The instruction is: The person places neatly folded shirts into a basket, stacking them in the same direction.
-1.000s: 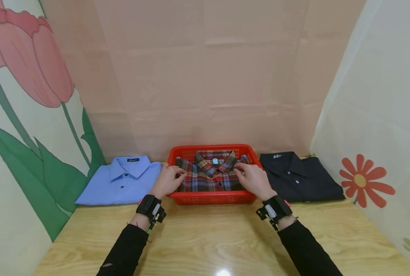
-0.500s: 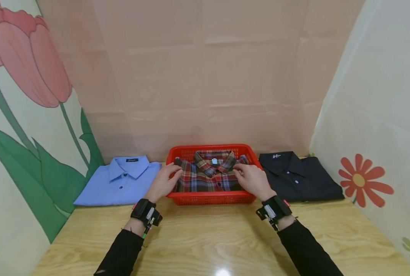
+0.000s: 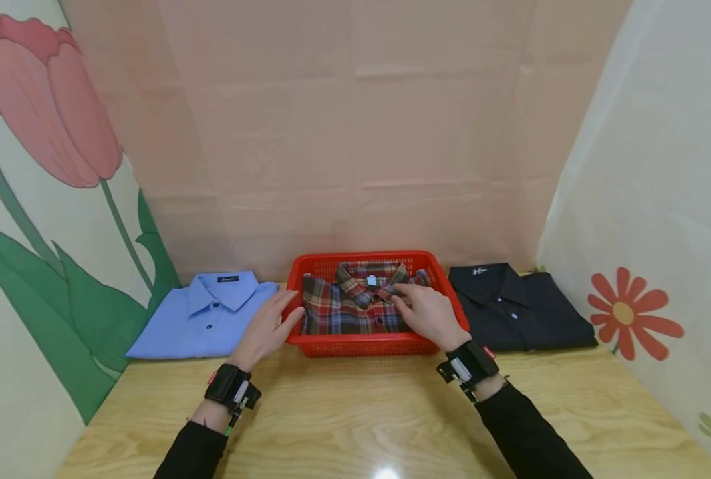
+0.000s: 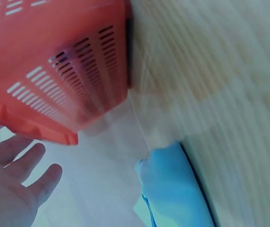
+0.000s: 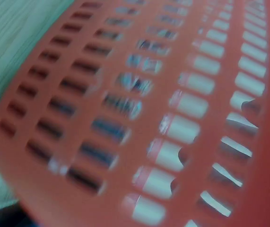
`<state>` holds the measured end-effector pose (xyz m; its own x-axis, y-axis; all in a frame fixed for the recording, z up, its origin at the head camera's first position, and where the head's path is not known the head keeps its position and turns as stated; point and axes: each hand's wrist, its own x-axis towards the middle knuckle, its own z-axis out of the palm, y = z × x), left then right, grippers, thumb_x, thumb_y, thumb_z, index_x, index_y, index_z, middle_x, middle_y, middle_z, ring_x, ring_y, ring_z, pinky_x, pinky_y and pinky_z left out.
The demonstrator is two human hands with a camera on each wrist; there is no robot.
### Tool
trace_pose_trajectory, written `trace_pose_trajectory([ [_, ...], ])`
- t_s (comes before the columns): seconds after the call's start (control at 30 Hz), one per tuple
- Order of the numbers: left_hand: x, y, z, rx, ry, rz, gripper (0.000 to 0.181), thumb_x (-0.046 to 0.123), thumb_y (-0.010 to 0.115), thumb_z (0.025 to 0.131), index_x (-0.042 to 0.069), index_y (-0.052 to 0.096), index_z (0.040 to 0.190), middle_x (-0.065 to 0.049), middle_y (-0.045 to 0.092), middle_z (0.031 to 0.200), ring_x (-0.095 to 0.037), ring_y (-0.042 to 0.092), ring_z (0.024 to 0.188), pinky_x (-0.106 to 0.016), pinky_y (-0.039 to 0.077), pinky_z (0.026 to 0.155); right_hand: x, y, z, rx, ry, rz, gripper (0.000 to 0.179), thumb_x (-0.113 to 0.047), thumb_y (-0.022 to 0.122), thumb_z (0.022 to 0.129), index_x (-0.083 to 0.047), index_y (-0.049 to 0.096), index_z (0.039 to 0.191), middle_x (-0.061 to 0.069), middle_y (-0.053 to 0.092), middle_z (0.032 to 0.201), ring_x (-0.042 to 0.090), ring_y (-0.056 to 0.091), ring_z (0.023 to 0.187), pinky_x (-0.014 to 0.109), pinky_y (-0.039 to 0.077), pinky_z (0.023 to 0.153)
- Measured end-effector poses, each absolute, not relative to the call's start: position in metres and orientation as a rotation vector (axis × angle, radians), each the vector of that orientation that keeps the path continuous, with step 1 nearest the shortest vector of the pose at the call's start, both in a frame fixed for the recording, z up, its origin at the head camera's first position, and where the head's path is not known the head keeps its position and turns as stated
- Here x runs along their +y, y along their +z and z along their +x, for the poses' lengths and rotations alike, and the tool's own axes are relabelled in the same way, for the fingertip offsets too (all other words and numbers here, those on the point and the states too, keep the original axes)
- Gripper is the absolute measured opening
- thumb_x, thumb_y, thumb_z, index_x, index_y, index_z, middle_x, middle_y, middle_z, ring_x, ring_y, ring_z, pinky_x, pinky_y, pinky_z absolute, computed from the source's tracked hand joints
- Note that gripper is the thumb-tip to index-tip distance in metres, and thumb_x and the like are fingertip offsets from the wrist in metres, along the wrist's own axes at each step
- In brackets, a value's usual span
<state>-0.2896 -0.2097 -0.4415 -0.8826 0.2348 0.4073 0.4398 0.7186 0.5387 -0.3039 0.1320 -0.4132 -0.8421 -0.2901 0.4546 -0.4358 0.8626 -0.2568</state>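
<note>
A folded plaid shirt [image 3: 355, 311] lies inside the red plastic basket [image 3: 370, 344], collar toward the back. My left hand [image 3: 267, 329] is at the basket's left rim with its fingers extended, holding nothing. In the left wrist view the left hand [image 4: 12, 189] has spread fingers beside the basket wall [image 4: 54, 28]; whether it touches the rim I cannot tell. Over the shirt's right side, my right hand [image 3: 431, 316] has loosely bent fingers, with thumb and forefinger apart. The slotted basket wall [image 5: 125, 80] fills the right wrist view and mostly hides that hand.
Left of the basket lies a folded light blue shirt [image 3: 211, 318], and a folded black shirt [image 3: 519, 313] is at its right. Everything rests on a wooden table [image 3: 355, 412]. A pinkish-brown sheet [image 3: 355, 133] hangs close behind.
The left hand has drawn back leftward from the plaid shirt to the basket's rim, its fingers straightening. My right hand has shifted slightly left over the shirt.
</note>
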Motion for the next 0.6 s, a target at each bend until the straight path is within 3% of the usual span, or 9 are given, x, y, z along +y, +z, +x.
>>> trace_pose_trajectory([
  [0.17,-0.22,-0.445,-0.284,-2.62,-0.928,-0.501,0.062,0.051,0.046,0.101,0.01,0.046,0.147,-0.015,0.041,0.153,-0.036,0.038,0.141,-0.058,0.031,0.114,0.113,-0.412,-0.298,-2.609,0.499,0.618,0.03,-0.031,0.061,0.097,-0.013,0.07,0.119,0.004,0.073,0.099,0.008,0.051,0.058,0.023,0.039,0.045],
  [0.3,-0.232,-0.445,-0.281,-2.602,-0.96,-0.454,0.059,0.047,0.045,0.102,0.009,0.045,0.147,-0.016,0.039,0.153,-0.037,0.039,0.14,-0.06,0.034,0.111,0.096,-0.411,-0.296,-2.623,0.487,0.65,0.029,-0.031,0.061,0.097,-0.013,0.071,0.117,0.001,0.074,0.094,0.007,0.053,0.059,0.023,0.041,0.046],
  [0.6,-0.255,-0.44,-0.282,-2.601,-0.972,-0.418,0.052,0.039,0.046,0.104,0.007,0.049,0.144,-0.018,0.05,0.145,-0.037,0.046,0.134,-0.057,0.037,0.109,0.067,-0.41,-0.29,-2.674,0.483,0.692,0.029,-0.036,0.059,0.098,-0.015,0.073,0.113,-0.002,0.072,0.089,0.006,0.056,0.062,0.024,0.046,0.051],
])
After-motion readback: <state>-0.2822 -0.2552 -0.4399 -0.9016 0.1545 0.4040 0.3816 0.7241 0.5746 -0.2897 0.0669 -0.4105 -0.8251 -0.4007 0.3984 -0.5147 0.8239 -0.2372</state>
